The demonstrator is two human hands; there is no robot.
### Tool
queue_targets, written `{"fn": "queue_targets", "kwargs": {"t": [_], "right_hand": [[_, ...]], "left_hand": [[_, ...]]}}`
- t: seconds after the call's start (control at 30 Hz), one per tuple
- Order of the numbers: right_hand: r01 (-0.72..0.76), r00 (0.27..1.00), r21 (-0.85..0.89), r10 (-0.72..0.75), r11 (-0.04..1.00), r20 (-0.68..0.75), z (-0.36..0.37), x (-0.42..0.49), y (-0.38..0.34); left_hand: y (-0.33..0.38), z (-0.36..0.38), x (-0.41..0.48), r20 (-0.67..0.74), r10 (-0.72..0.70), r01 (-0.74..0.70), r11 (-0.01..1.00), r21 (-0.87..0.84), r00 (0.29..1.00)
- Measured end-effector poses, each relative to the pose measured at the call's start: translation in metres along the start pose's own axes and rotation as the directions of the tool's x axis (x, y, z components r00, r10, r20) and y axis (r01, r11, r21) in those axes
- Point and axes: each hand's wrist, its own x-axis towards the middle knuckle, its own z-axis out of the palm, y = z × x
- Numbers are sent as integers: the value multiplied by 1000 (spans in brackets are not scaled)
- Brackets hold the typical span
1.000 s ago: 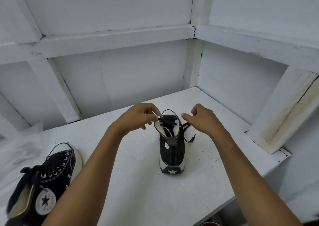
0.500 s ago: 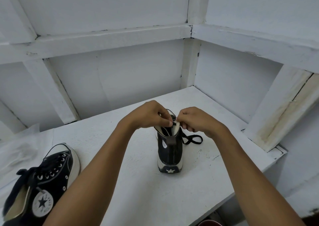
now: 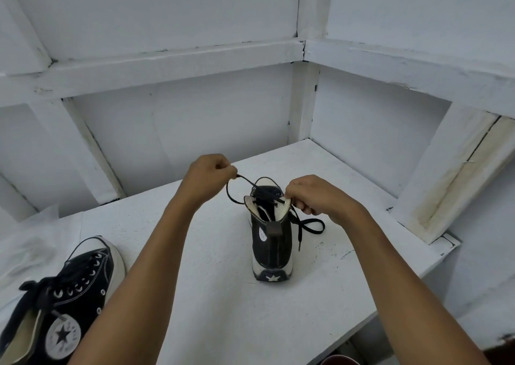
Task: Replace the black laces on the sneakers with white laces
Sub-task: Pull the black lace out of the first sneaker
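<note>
**Drawing the black lace out of the top eyelets**

At the worktop's [image 3: 223, 295] near left corner lies the second sneaker [image 3: 69, 295], laced in black. Our left hand [image 3: 211, 175] pinches the black lace [image 3: 228, 192], looped up from the high-top sneaker [image 3: 270, 242] standing mid-worktop with its heel towards us. Our right hand [image 3: 317, 197] grips its collar. We judge it best to pull in line with the eyelet, bracing the collar against tipping. We see no white laces. A reddish rim [image 3: 338, 360] shows below the near edge, its contents hidden.

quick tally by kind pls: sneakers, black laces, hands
sneakers: 2 (middle sneaker, far-left sneaker)
black laces: 2 (middle sneaker's lace, far-left sneaker's lace)
hands: 2 (left hand, right hand)
total: 6
</note>
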Motion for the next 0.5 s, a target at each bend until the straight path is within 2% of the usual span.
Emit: {"fn": "queue_targets", "kwargs": {"t": [0.13,0.27,0.33,0.43,0.5], "right_hand": [[0,1000,-8,0,1000,17,1,2,-2],[7,1000,-16,-7,1000,5,0,3,-1],[8,1000,-20,-8,1000,11,-1,3,-2],[6,1000,-23,-5,1000,12,-2,2,-1],[7,1000,-24,-6,1000,11,-4,2,0]], "left_hand": [[4,2,-7,160,86,-103,989,104,983],[22,17,-13,377,173,-256,950,181,910],[28,25,-16,440,198,-329,912,244,876],[29,33,-17,422,212,-338,907,249,881],[26,31,-16,353,214,-286,944,164,911]]}}
